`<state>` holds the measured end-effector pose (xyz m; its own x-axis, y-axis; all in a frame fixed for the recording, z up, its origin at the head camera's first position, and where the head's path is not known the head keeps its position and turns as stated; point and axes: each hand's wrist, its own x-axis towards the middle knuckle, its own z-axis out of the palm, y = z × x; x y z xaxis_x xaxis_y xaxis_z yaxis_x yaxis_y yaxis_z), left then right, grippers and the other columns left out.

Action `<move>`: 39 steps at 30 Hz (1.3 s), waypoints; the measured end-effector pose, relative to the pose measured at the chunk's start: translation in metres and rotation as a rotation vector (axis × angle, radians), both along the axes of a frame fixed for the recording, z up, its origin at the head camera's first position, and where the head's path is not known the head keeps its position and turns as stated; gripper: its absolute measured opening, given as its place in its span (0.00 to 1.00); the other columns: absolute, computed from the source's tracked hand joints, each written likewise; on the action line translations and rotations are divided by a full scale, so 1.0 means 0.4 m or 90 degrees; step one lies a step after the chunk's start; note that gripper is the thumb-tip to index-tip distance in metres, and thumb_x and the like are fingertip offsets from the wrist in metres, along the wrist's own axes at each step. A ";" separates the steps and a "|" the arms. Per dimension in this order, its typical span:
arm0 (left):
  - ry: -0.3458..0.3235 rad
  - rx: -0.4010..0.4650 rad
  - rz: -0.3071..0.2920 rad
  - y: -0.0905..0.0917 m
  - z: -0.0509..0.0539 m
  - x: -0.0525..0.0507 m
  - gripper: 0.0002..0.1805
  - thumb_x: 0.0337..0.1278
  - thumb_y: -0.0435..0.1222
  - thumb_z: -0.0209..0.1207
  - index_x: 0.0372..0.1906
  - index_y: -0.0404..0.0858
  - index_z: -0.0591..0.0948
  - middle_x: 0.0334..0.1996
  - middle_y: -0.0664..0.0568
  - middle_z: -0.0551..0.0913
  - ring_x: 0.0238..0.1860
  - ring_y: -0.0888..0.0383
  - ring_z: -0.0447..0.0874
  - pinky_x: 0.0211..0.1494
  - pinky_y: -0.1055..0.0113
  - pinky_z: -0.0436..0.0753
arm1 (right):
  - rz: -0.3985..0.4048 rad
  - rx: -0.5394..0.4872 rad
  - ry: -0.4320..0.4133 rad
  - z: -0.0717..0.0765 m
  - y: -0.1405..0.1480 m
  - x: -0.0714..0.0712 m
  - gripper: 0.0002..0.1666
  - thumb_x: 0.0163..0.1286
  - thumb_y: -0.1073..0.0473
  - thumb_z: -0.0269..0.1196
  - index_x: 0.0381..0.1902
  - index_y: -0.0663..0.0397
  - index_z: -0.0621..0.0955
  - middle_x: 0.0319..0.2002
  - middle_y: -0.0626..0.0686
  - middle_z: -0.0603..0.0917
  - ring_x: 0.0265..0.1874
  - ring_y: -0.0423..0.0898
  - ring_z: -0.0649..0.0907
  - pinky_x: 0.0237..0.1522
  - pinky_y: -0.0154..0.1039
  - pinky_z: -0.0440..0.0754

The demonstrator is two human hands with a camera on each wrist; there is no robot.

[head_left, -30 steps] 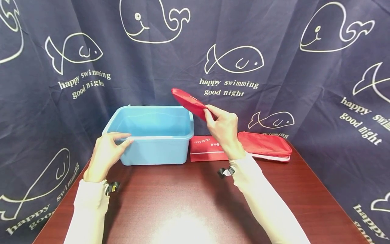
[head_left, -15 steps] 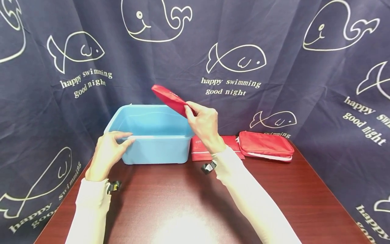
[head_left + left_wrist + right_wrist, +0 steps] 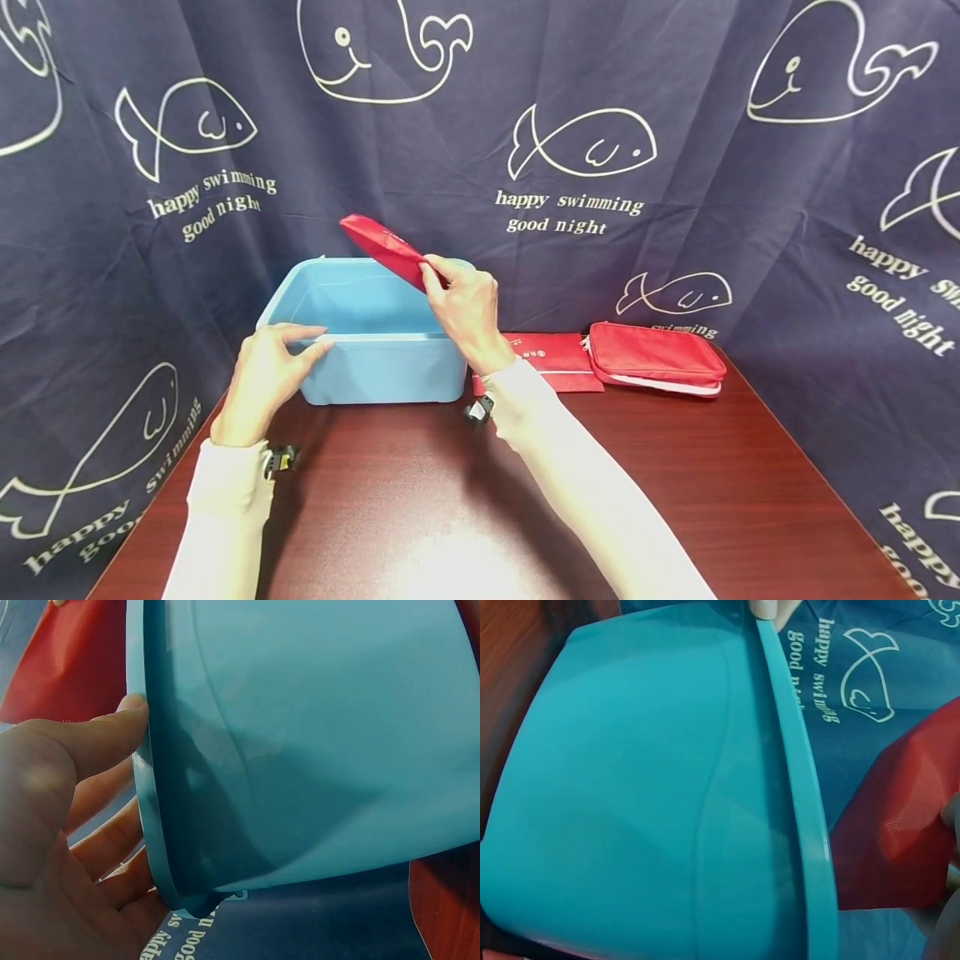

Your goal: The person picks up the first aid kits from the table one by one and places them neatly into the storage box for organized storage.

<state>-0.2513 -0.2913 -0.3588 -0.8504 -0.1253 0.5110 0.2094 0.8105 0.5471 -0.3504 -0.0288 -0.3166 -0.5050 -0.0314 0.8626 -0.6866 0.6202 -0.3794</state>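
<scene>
In the head view a light blue bin (image 3: 382,371) stands on the table, with my left hand (image 3: 264,375) pinching its near rim at the left, thumb outside and fingers inside. My right hand (image 3: 467,310) grips one end of a flat red pouch (image 3: 384,247), held tilted above the bin with its far end raised to the left. The left wrist view shows my left thumb (image 3: 124,724) on the bin's rim (image 3: 152,817). At the right edge of the right wrist view, fingers hold the red pouch (image 3: 900,825) beside the rim (image 3: 810,825).
Right of the bin, a flat red case (image 3: 558,362) with a white stripe lies on the brown table (image 3: 390,483). Next to it rests a thicker red zippered case (image 3: 656,357). A dark blue curtain (image 3: 450,167) with white fish drawings hangs behind.
My right hand has moved left with the red pouch, from the bin's right side to over the bin. The left hand has stayed at the rim.
</scene>
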 end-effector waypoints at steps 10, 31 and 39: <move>-0.001 0.000 -0.002 0.002 0.003 0.002 0.16 0.61 0.43 0.71 0.50 0.41 0.91 0.50 0.42 0.90 0.58 0.41 0.85 0.59 0.43 0.80 | -0.018 0.014 -0.042 -0.020 -0.015 -0.017 0.09 0.70 0.53 0.68 0.45 0.37 0.93 0.38 0.44 0.93 0.37 0.48 0.91 0.39 0.43 0.86; 0.007 -0.004 -0.003 -0.001 -0.003 0.004 0.16 0.61 0.44 0.71 0.50 0.42 0.91 0.49 0.44 0.90 0.56 0.42 0.87 0.57 0.44 0.81 | -0.052 0.064 -0.147 -0.035 -0.026 -0.026 0.11 0.72 0.49 0.65 0.47 0.34 0.92 0.39 0.44 0.92 0.37 0.53 0.90 0.40 0.49 0.86; 0.008 -0.005 -0.004 0.001 -0.001 0.001 0.15 0.61 0.43 0.71 0.49 0.41 0.91 0.49 0.43 0.90 0.57 0.41 0.86 0.59 0.44 0.80 | -0.043 0.076 -0.239 -0.030 -0.021 -0.007 0.23 0.69 0.40 0.60 0.59 0.33 0.87 0.49 0.46 0.91 0.46 0.54 0.89 0.47 0.51 0.85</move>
